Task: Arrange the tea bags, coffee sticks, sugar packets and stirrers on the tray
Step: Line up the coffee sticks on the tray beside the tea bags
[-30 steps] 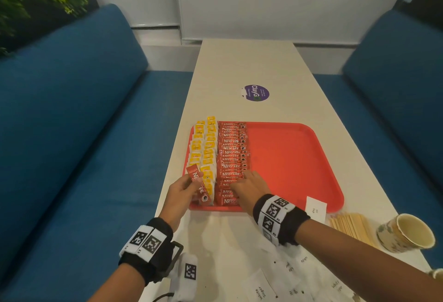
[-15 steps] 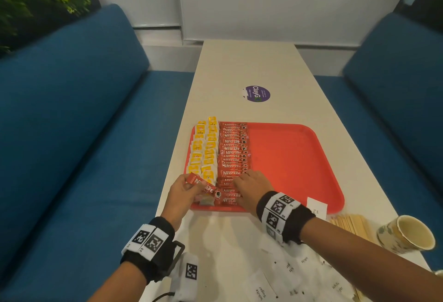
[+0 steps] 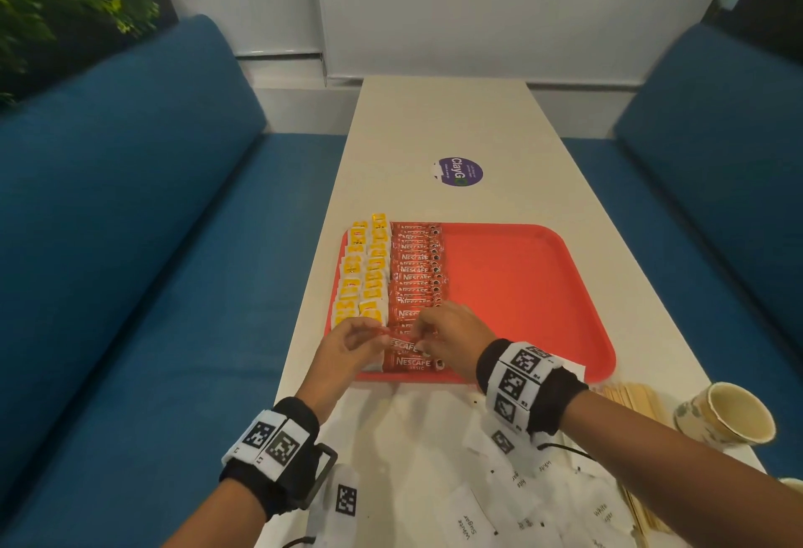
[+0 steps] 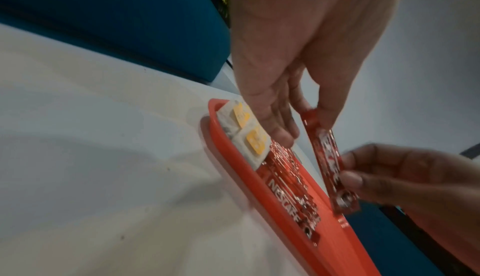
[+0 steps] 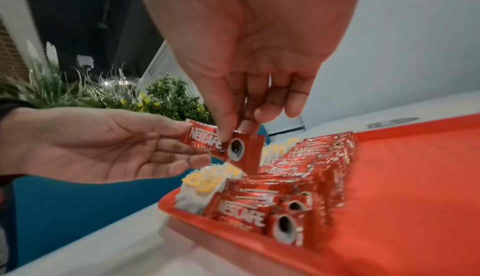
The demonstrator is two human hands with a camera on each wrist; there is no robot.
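We hold one coffee stick (image 5: 223, 145) crosswise just above the near end of the stick row (image 3: 417, 286) on the tray (image 3: 521, 286): left hand (image 3: 343, 349) and right hand (image 3: 452, 336) each pinch one end.

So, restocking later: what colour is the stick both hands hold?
Red Nescafe coffee stick with white lettering; right wrist view.

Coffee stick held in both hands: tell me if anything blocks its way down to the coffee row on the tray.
Nothing visible does. The coffee stick is pinched by the left hand and right hand just above the near end of the coffee row on the tray. Only air lies beneath it; the tea bags sit to the left.
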